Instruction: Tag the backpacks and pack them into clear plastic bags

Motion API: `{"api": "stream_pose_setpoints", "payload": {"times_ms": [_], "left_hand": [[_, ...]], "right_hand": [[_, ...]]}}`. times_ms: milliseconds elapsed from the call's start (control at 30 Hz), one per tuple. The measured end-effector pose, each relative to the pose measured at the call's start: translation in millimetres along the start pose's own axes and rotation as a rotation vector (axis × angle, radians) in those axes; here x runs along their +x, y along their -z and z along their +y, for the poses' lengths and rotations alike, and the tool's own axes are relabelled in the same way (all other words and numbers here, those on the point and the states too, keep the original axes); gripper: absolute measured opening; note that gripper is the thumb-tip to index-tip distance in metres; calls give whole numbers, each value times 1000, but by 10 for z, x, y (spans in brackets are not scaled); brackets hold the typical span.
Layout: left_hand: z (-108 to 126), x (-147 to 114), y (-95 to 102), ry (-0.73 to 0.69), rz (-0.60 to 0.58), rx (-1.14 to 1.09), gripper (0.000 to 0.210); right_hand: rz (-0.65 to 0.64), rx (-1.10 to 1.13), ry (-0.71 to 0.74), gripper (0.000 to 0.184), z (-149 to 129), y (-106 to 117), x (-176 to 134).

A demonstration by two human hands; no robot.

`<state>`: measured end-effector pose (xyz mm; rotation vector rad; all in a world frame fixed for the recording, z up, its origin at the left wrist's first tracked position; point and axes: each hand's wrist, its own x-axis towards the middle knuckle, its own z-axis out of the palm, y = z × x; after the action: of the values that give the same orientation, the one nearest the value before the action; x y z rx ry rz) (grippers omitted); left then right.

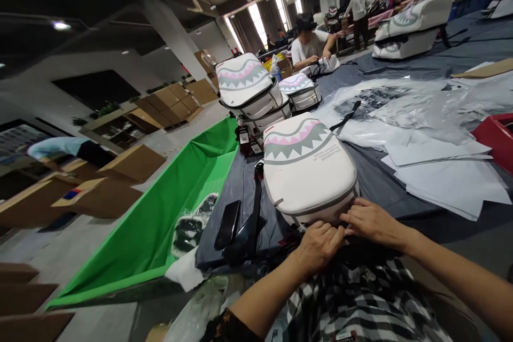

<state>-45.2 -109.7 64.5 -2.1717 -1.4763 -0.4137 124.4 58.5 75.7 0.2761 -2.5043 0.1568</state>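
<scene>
A white backpack (308,176) with a pink and grey shark-tooth pattern lies front side up at the table's near edge. Both hands are at its near end, low on the side facing me. My left hand (323,246) has its fingers curled in against that edge. Close beside it, my right hand (368,219) pinches at the same lower edge, near the corner. What exactly lies between the fingers is hidden by the knuckles. A black strap (256,208) hangs along the backpack's left side, and another strap sticks out at its far right.
More white backpacks (246,83) are stacked beyond. A black phone (227,224) lies to the left, above a green fabric bin (160,214) holding wrapped items. White paper sheets (449,176) and plastic bags (420,107) cover the right. A co-worker (312,45) handles a bag across the table.
</scene>
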Motion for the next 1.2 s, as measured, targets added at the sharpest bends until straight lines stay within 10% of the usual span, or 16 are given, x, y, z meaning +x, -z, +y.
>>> {"api": "stream_pose_setpoints", "payload": {"times_ms": [333, 533, 700, 867, 1000, 1200], "left_hand": [[-324, -569, 86, 165, 220, 83, 25], [3, 108, 446, 257, -147, -127, 56], [75, 679, 451, 291, -718, -271, 29], [-10, 707, 453, 387, -805, -379, 23], [14, 584, 441, 395, -789, -389, 11], [84, 278, 86, 330, -635, -221, 13]], "right_hand": [[-57, -122, 60, 18, 137, -51, 98], [-67, -104, -4, 7, 200, -96, 47], [-65, -29, -59, 15, 264, -77, 21], [-56, 164, -125, 18, 151, 199, -65], [163, 274, -514, 38, 216, 648, -502], [550, -280, -1423, 30, 802, 1736, -1589]]}}
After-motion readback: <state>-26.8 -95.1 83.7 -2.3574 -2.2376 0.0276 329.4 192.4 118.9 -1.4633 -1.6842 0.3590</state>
